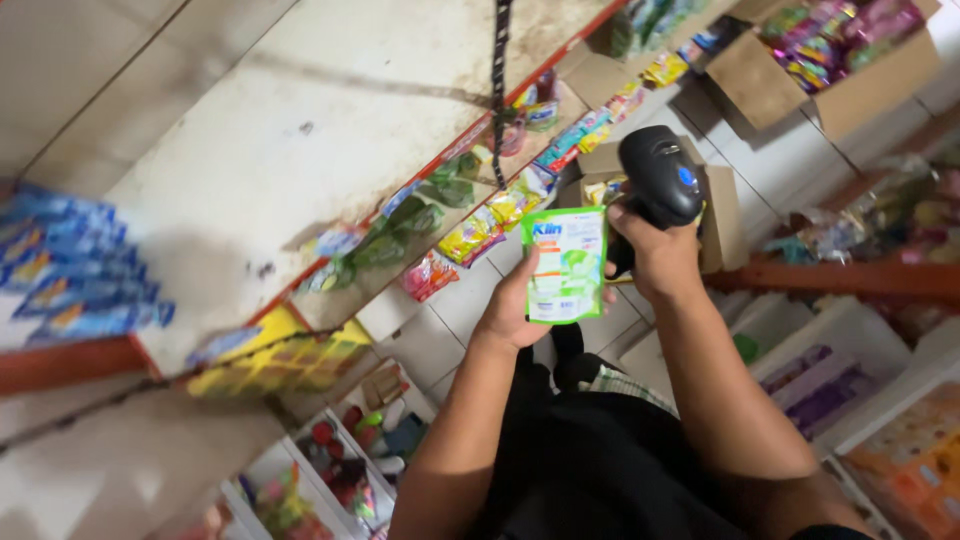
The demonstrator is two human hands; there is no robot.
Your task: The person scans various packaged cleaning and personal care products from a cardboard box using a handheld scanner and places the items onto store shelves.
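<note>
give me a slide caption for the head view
Left hand holds a green pouch while right hand aims a black barcode scanner at it.

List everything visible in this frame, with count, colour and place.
green and white plastic pouch: one, centre, held up.
black handheld scanner: one, above the pouch.
open brown cardboard boxes: several, upper right, holding bright packets.
white shelf with red edge: one, upper left, mostly bare.
blue packets: a blurred stack, far left.
yellow and green sachets: a row hanging along the shelf edge.
left hand: holds the pouch.
right hand: grips the scanner.
</note>
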